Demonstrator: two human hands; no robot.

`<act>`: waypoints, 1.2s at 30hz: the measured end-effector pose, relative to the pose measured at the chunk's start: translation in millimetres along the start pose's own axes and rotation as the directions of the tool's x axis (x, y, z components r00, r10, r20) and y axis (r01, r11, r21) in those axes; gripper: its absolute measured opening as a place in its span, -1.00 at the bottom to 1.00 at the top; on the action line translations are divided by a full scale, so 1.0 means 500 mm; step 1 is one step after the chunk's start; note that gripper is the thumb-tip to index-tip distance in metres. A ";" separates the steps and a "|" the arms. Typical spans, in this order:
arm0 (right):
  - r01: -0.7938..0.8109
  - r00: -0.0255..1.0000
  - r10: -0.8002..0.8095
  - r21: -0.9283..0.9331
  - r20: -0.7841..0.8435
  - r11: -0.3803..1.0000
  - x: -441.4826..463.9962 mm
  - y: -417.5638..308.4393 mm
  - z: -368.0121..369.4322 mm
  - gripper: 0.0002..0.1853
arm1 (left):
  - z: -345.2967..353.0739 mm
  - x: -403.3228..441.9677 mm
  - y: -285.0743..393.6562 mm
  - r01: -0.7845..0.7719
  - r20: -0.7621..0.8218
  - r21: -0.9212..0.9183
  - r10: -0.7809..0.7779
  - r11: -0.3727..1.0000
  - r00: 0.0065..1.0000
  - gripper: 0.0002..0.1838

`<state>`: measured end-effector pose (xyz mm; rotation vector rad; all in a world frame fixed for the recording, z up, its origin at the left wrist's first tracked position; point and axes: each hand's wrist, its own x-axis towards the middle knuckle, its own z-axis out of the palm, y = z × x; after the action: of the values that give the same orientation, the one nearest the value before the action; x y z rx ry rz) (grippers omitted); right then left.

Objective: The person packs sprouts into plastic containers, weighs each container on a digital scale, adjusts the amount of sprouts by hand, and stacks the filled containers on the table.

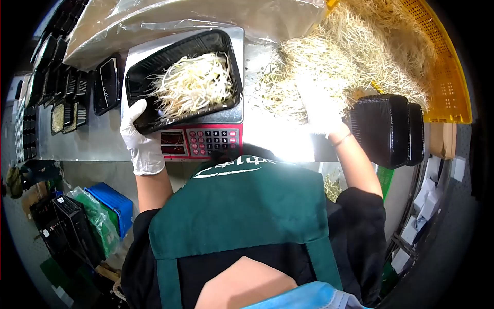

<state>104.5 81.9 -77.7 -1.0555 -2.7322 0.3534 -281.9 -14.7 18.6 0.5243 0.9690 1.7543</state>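
Note:
A black plastic tray [143, 82] sits tilted on a weighing scale [235, 44] with a red keypad panel. White bean sprouts [194, 85] lie heaped in its right part. My gloved left hand [140, 138] grips the tray's near left corner, thumb over the rim. To the right, my gloved right hand [324, 105] reaches into the edge of a large pile of bean sprouts [334, 56]. Bright glare washes out its fingers, so what they hold cannot be made out.
A yellow perforated crate [450, 77] lies tipped behind the pile. Stacked black trays [383, 131] stand beside my right forearm. At the left are another black tray [107, 85] and several filled ones. Clear plastic sheeting [206, 15] hangs along the far side. Crates [110, 203] stand below, left.

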 end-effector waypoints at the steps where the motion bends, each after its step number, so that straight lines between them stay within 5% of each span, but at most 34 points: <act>1: -0.001 1.000 0.001 0.003 0.002 1.000 0.012 0.011 0.006 0.22 | -0.010 0.008 -0.009 0.000 -0.005 0.004 0.000 1.000 1.000 -0.41; 3: -0.094 0.995 0.091 -0.105 -0.033 0.990 0.059 0.025 -0.007 0.30 | -0.042 0.026 -0.037 0.098 -0.235 -0.030 -0.102 0.995 0.966 -0.54; 5: -0.030 0.995 0.018 -0.124 -0.100 0.992 0.076 0.034 -0.019 0.25 | -0.049 0.019 -0.053 0.075 -0.372 0.040 -0.054 0.996 0.927 -0.60; 9: -0.062 0.994 0.056 -0.067 -0.096 0.996 0.050 0.002 -0.014 0.26 | 0.005 -0.019 0.000 -0.031 -0.092 -0.025 0.028 0.999 0.995 -0.52; 10: -0.117 0.992 0.124 -0.181 0.030 0.977 0.045 -0.016 -0.023 0.25 | 0.004 -0.022 0.006 -0.061 -0.053 -0.013 0.061 0.998 0.997 -0.49; 11: -0.150 0.968 0.202 -0.300 0.149 0.942 0.045 -0.025 -0.029 0.27 | -0.010 -0.018 0.001 -0.066 -0.061 -0.018 0.064 0.998 0.996 -0.49; 12: -0.168 0.976 0.177 -0.081 0.128 0.983 0.046 -0.004 -0.020 0.31 | -0.034 -0.012 -0.011 -0.006 -0.164 -0.003 0.005 1.000 0.986 -0.49; 13: -0.166 0.975 0.176 -0.079 0.139 0.983 0.049 0.013 -0.004 0.31 | -0.054 -0.009 -0.026 0.059 -0.264 0.007 -0.056 0.998 0.963 -0.48; 15: -0.088 0.996 0.081 -0.202 -0.045 0.976 0.072 0.023 -0.010 0.31 | -0.057 0.002 -0.051 0.059 -0.358 -0.048 -0.073 0.997 0.931 -0.63; 17: -0.124 0.991 0.111 -0.221 -0.069 0.967 0.074 -0.008 -0.018 0.27 | -0.085 0.014 -0.051 0.100 -0.321 -0.188 -0.158 0.977 0.934 -0.71; 20: -0.319 0.928 0.351 -0.225 0.123 0.921 0.063 -0.063 -0.056 0.17 | -0.099 0.004 -0.022 0.068 -0.268 -0.164 -0.111 0.984 0.957 -0.73; 23: -0.272 0.960 0.277 -0.089 0.044 0.958 0.050 -0.019 -0.023 0.14 | -0.114 0.007 -0.039 0.071 -0.365 -0.132 -0.115 0.989 0.924 -0.73; 27: -0.213 0.976 0.202 -0.189 -0.078 0.959 0.050 -0.006 -0.009 0.09 | -0.086 -0.003 -0.043 0.085 -0.315 -0.070 -0.102 0.994 0.943 -0.79; 30: -0.186 0.975 0.204 -0.189 0.082 0.964 0.036 0.009 -0.023 0.01 | -0.102 -0.004 -0.037 0.069 -0.315 -0.071 -0.089 0.995 0.945 -0.79; 33: -0.289 0.954 0.285 -0.025 -0.095 0.957 -0.002 0.026 -0.052 -0.15 | -0.106 -0.010 -0.035 0.075 -0.255 -0.111 -0.101 0.991 0.962 -0.79; 35: -0.050 0.873 0.101 0.118 -0.478 0.992 -0.018 0.035 -0.081 -0.17 | -0.088 -0.011 -0.036 0.138 -0.201 -0.142 -0.165 0.980 0.966 -0.80; 36: -0.016 0.848 0.091 0.147 -0.522 0.989 -0.018 0.038 -0.098 -0.12 | -0.058 -0.018 -0.032 0.182 -0.159 -0.091 -0.195 0.979 0.968 -0.80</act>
<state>136.0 96.7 -37.6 -1.0112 -2.1588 0.2128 -290.5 -30.9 -10.3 0.2299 1.0293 1.6749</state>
